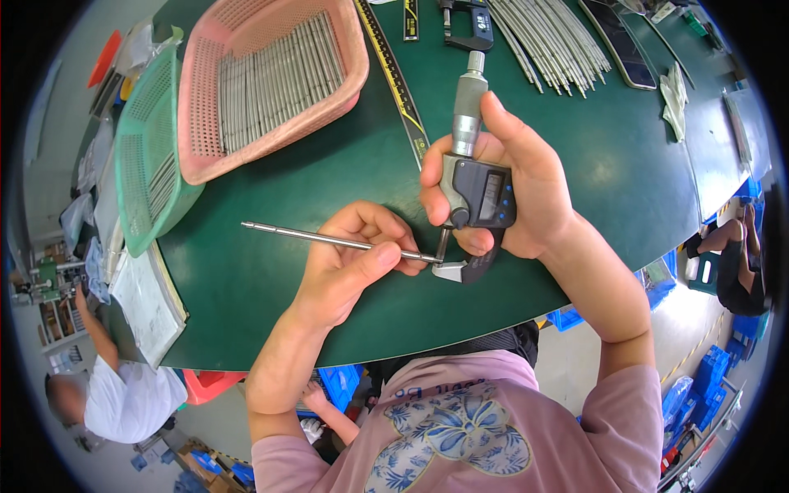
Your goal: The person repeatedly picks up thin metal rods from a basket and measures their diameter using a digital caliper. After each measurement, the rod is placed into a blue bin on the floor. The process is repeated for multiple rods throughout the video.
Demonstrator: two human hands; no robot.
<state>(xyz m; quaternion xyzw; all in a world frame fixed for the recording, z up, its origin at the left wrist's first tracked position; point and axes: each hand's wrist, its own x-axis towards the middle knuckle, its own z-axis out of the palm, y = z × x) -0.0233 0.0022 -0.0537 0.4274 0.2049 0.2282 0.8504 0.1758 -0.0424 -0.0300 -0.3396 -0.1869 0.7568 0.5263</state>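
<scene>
Between the thumb and fingers of my left hand [349, 263] is a thin metal rod [308, 236], slanting down to the right. Its right end sits in the jaw gap of a digital micrometer [481, 193]. My right hand [526, 172] is wrapped around the micrometer's frame, with the thumb up beside its grey thimble. The micrometer's small display faces up. Whether both measuring faces touch the rod is too small to tell.
A pink basket [275, 152] of metal rods overlaps a green basket [136, 181] at the left. Behind my hands lie a steel ruler [390, 70], a second micrometer [472, 29], a row of rods [551, 41] and a phone [620, 41]. Papers [148, 300] rest at the left edge.
</scene>
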